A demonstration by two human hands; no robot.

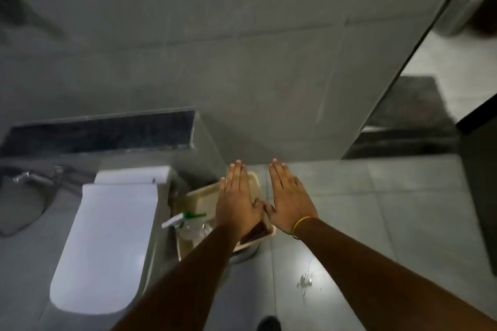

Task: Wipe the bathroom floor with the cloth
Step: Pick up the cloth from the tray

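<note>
Both my hands are stretched out flat, palms down, thumbs almost touching, holding nothing. My left hand [236,200] hovers over a beige tray [200,197] that stands beside the toilet. My right hand [289,200] hovers over the grey tiled bathroom floor [376,223], with a yellow band at its wrist. In the tray lies a spray bottle [188,222] with a green and white nozzle, and a dark brownish thing [255,234] shows under my left wrist; I cannot tell whether it is the cloth. A small wet patch [304,281] glistens on the floor under my right forearm.
A white toilet [107,236] with its lid down stands at the left, with a hose sprayer [32,176] on the wall beside it. A grey tiled wall [242,62] faces me. A glass partition edge [419,48] and a dark mat [411,113] are at the right.
</note>
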